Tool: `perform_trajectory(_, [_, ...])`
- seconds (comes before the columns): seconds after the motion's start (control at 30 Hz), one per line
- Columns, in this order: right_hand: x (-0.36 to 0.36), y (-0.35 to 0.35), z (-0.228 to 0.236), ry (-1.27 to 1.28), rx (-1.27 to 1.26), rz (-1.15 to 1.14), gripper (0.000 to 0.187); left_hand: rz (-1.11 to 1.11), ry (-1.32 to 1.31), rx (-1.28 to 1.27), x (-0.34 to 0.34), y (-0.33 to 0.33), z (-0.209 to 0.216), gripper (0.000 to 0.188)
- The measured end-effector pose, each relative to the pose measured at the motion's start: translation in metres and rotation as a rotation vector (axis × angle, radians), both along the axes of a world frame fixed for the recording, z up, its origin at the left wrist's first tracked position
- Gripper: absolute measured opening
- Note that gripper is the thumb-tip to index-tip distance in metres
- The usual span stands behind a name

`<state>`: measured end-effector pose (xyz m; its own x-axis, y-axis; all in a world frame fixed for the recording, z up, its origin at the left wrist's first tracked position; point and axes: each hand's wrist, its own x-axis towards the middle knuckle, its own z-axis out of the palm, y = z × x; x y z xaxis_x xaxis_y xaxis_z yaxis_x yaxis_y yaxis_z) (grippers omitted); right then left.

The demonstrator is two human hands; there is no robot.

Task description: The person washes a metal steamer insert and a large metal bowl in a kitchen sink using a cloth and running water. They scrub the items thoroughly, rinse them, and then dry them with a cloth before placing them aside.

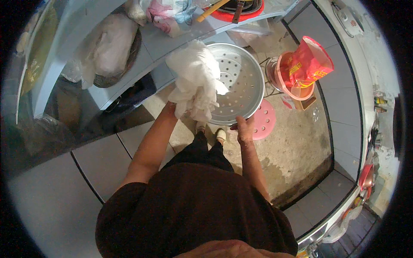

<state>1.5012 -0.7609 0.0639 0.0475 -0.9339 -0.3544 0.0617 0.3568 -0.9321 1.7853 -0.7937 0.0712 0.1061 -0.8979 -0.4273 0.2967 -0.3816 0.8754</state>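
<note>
A round metal steamer tray (241,73), full of small holes, is held up in front of me above the floor. My right hand (245,129) grips its near rim, thumb up along the edge and fingers curled beneath. A crumpled white cloth (195,77) covers the tray's left side. My left hand (174,106) is bunched into this cloth, which hides nearly all of its fingers. Whether those fingers also touch the metal is hidden.
A pink stool (263,120) with round holes stands below the tray. Right of it, a pink bucket (303,92) holds a red bag (307,64). At left, a shelf (150,47) bears a plastic-wrapped bundle (114,45). A red basin (234,16) sits farther back.
</note>
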Motion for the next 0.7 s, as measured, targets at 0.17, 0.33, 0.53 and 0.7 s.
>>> perform_trajectory(0.17, [-0.003,-0.004,0.027,-0.006,0.147,-0.120,0.047,0.048,0.147,0.020,0.008,-0.012,0.009,0.068])
perform_trajectory(0.33, [-0.016,0.000,0.020,-0.036,0.169,-0.141,0.046,0.126,0.180,0.010,0.009,0.000,0.011,0.063])
perform_trajectory(0.53, [-0.041,0.018,0.002,-0.039,0.216,-0.238,0.043,0.204,0.151,-0.078,0.035,-0.014,0.021,0.058])
perform_trajectory(0.7, [-0.062,0.032,-0.007,-0.051,0.219,-0.305,0.044,0.251,0.024,-0.182,0.058,-0.039,0.049,0.054])
